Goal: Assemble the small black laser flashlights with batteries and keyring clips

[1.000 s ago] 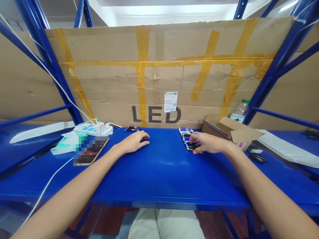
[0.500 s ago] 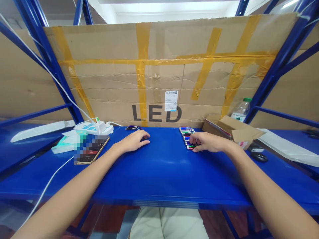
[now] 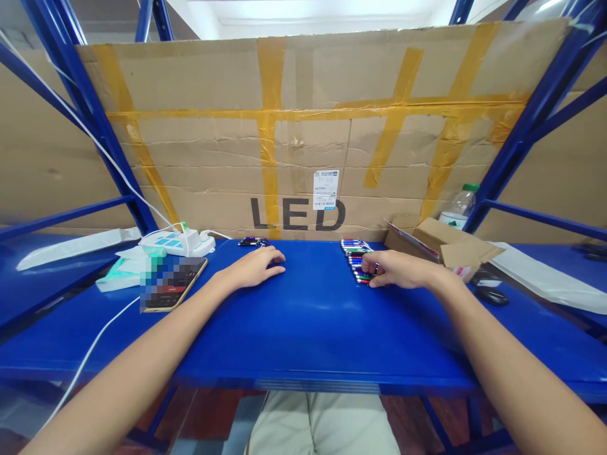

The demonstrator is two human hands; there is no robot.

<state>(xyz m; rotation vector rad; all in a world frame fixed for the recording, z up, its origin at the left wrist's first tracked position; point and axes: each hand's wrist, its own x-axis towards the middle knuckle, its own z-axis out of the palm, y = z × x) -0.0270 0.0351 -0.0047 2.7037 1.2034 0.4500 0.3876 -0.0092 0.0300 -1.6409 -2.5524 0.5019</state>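
Several colourful pens (image 3: 351,253) lie side by side in a row on the blue tabletop (image 3: 303,335), right of the middle. My right hand (image 3: 393,268) reaches over the near end of that row, fingers curled and thumb low. A dark blue pen (image 3: 377,268) shows between the thumb and fingers; its far part is hidden by the hand. On the left, my left hand (image 3: 258,266) rests palm down on the table, fingers loosely stretched and holding nothing. Just behind it lies a small group of dark pens (image 3: 253,241).
An opened cardboard box (image 3: 441,243), a bottle (image 3: 459,205) and a black mouse (image 3: 492,296) are at the right. A phone (image 3: 177,284), a tissue pack (image 3: 123,272) and a power strip (image 3: 165,243) lie left. A tall cardboard sheet (image 3: 213,158) closes the back.
The view has tilted very slightly. My right hand's fingers have shifted a little over the pens, while my left hand stays in place.
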